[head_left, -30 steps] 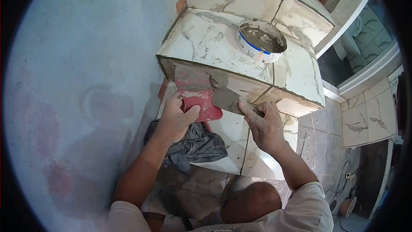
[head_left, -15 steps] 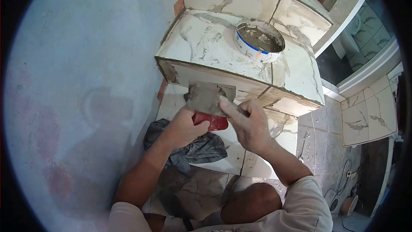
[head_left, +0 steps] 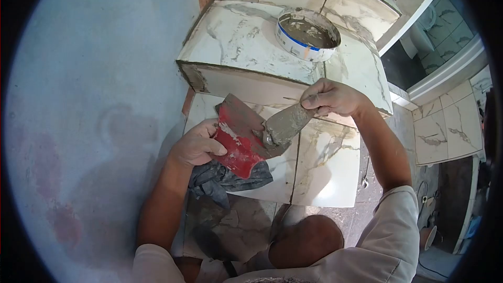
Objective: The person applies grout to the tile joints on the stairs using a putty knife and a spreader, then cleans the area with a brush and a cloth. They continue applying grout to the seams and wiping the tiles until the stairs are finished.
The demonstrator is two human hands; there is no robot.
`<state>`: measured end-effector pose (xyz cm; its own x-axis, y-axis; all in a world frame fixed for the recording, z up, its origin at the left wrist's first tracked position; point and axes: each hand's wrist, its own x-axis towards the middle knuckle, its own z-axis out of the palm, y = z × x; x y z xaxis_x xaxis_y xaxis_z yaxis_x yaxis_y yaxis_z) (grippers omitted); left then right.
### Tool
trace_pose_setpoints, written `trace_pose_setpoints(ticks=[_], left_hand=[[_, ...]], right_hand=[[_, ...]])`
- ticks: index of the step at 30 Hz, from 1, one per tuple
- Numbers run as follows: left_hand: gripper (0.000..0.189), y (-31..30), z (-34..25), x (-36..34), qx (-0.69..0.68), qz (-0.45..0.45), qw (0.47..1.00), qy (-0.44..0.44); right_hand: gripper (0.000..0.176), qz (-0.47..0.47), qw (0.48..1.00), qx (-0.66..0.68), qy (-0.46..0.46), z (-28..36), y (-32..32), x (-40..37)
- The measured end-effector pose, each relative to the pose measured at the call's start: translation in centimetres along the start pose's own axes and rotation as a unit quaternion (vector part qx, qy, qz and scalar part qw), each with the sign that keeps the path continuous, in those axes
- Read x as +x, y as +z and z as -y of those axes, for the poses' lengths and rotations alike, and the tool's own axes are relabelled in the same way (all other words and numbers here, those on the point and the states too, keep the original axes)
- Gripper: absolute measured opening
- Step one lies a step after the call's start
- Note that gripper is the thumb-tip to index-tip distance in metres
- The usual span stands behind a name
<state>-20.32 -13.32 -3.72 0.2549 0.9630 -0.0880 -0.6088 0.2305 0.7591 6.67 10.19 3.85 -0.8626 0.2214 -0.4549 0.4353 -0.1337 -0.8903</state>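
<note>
Red scraper (head_left: 242, 139) between both hands (head_left: 196, 144) (head_left: 339, 97)

Hands: 2 total (1 left hand (head_left: 195, 145), 1 right hand (head_left: 335, 98))
Hand tools: 2 total (1 red-backed spreader (head_left: 237, 148), 1 grey-coated scraper (head_left: 289, 121))
White tub (head_left: 301, 48): 1
Blue band on tub: 1
Dark cloth (head_left: 210, 182): 1 bundle; separate pieces not countable
Sleeves (head_left: 389, 225): 2
Clearly visible knee (head_left: 317, 235): 1
</note>
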Motion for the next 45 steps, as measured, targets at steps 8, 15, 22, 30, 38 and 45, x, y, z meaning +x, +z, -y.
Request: trace_pose_setpoints(ticks=[8, 15, 22, 30, 38, 45], left_hand=[[0.051, 1.1, -1.2, -0.8, 0.011, -0.029, 0.999, 0.013], [0.042, 1.6, -0.1, -1.0, 0.114, -0.302, 0.946, 0.039], [0.028, 1.2, 1.0, -0.2, 0.207, -0.479, 0.850, 0.074], [0.025, -1.0, 3.7, 3.1, 0.209, -0.574, 0.776, 0.156], [0.024, -2.5, 6.2, 6.4, 0.384, -0.561, 0.702, 0.213], [0.024, -3.5, 10.5, 5.0, 0.588, -0.483, 0.591, 0.268]], right_hand=[[0.021, -0.228, 0.942, -0.191, -0.157, 3.5, -4.3, -3.1], [0.032, -0.453, 0.736, -0.500, -0.062, 6.8, -9.9, 0.1], [0.040, -0.582, 0.486, -0.651, -0.027, 6.0, -7.1, 1.5], [0.052, -0.272, 0.812, -0.417, -0.305, -4.0, 11.3, 6.5], [0.045, -0.252, 0.821, -0.387, -0.335, -8.5, 13.2, 18.4], [0.022, -0.334, 0.807, -0.281, -0.397, -8.8, 10.2, 19.5]])
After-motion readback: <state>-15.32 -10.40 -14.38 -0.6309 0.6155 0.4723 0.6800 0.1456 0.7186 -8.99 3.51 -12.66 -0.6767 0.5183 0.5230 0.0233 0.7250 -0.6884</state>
